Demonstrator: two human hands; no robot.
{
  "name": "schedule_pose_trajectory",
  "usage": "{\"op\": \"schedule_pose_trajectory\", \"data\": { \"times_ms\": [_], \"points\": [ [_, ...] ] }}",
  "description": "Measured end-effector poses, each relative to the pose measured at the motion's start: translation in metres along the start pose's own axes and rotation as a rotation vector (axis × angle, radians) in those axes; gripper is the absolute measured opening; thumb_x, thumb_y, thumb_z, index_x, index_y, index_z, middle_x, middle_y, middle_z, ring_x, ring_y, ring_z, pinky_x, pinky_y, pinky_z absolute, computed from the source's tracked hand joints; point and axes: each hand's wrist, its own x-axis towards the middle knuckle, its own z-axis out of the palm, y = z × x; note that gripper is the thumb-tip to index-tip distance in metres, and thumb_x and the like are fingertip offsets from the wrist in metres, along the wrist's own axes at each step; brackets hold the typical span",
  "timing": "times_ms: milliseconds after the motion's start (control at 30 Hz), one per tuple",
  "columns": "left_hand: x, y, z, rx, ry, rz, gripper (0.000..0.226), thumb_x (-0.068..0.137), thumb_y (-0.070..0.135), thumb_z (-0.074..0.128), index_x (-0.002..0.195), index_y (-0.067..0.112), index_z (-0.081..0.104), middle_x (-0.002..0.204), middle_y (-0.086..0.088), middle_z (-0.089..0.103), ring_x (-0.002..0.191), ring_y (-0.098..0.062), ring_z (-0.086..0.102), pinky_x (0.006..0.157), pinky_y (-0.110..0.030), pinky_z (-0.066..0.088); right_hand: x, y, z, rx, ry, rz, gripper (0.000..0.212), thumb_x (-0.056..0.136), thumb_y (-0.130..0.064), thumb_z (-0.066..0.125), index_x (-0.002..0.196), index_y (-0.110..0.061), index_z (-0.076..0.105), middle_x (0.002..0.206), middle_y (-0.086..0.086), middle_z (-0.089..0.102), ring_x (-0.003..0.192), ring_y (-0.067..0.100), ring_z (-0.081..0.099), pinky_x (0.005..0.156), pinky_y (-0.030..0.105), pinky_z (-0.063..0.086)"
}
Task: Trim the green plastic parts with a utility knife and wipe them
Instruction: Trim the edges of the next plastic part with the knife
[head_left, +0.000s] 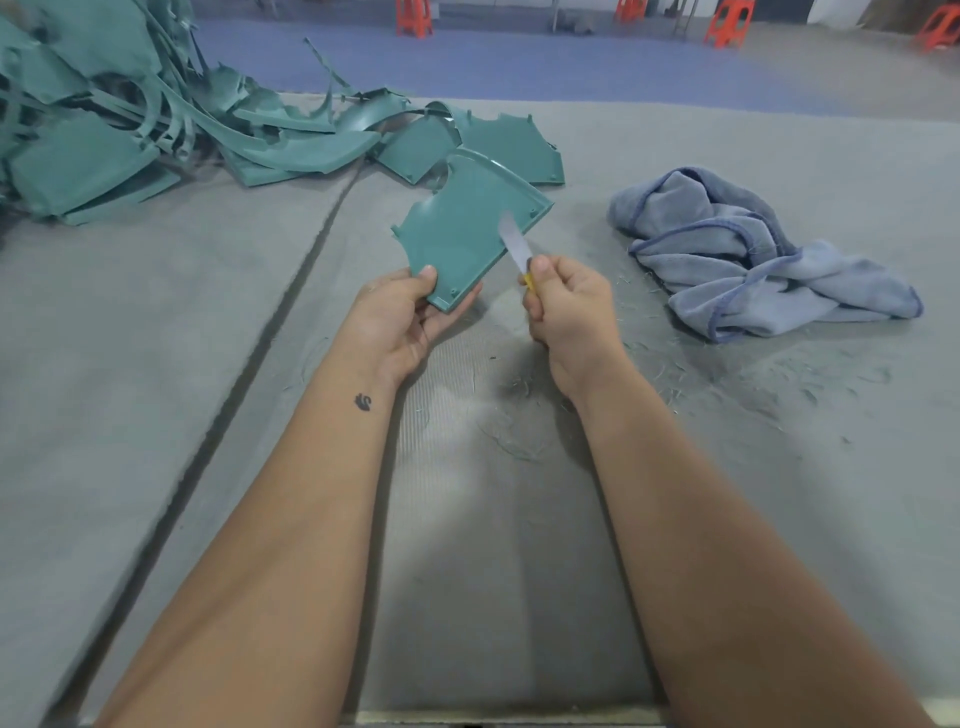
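the left hand (410, 312) pinches a green plastic part (467, 234) by its near corner, above the table (156, 322) middle — the right hand (566, 306), fingers curled, grips a utility knife (517, 249), blade against the part's right edge.

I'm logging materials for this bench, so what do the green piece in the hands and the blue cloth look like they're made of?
Green piece: looks like moulded plastic, smooth and semi-matte, with a raised rim and small pegs, keeping its shape in the left hand.
Blue cloth: probably microfibre or terry, with a fuzzy nap, stitched hem and soft crumpled folds.
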Motion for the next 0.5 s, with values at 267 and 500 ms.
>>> {"op": "schedule_pose_trajectory", "data": {
  "times_ms": [267,500],
  "points": [
    [0.0037,-0.0011,0.0000,0.059,0.026,0.006,0.020,0.101,0.003,0.041,0.096,-0.001,0.060,0.086,-0.016,0.069,0.073,-0.021,0.071,0.054,-0.025,0.058,-0.0061,0.0020,0.0004,-0.145,-0.248,-0.040,0.032,0.099,-0.013,0.048,0.069,-0.018,0.059,0.045,-0.009,0.042,0.040,0.003,0.033,0.040,0.013,0.028],
    [0.0026,0.0008,0.0009,0.064,0.002,-0.026,0.020,0.102,0.002,0.039,0.097,-0.002,0.058,0.083,-0.015,0.068,0.067,-0.021,0.070,0.055,-0.026,0.058,-0.0048,0.0012,0.0045,-0.141,-0.057,-0.052,0.034,0.099,-0.014,0.048,0.067,-0.019,0.055,0.049,-0.008,0.040,0.045,0.005,0.032,0.044,0.018,0.027]
  ]
}}
